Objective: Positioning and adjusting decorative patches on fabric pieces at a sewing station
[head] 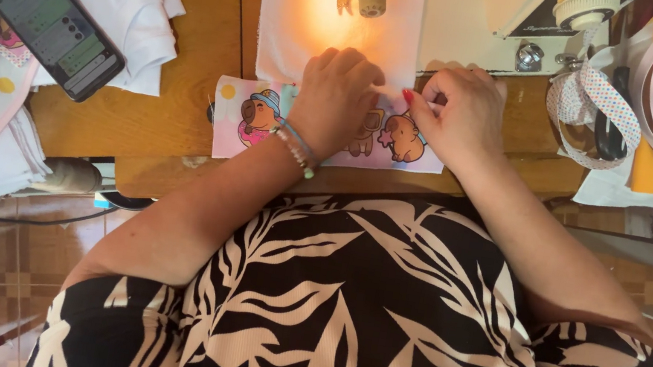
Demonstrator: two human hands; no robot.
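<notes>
Closest to you, both forearms run up and inward from your lap over the edge of the wooden worktop (185, 93), wrists low, so the weight rests on the cloth rather than hanging in the air. Keep them that way: it looks like the steadiest base for lining up two layers.

Your left hand (333, 91), the one with the beaded bracelet (297, 150), lies knuckles-up with the fingers curled down, pressing the printed pink fabric (255, 112) with cartoon animals flat against the worktop. Its grip is pressed down on the cloth rather than pinching; the fingertips themselves are hidden under the knuckles. Hold that pressure even, so the lower piece does not creep.

Your right hand (462, 113) sits just beside it, thumb and forefinger closed in a fine pinch on the near edge of the white fabric (341, 30), where it overlaps the printed strip. Pinch only the edge (a full fistful would probably drag the layers out of line) and match the two edges before you feed them on.

Beyond your hands, the white piece runs under the lit needle area of the sewing machine (457, 4). Farther off lie a phone (54, 25) to the left and a roll of dotted trim (593, 103) to the right.
</notes>
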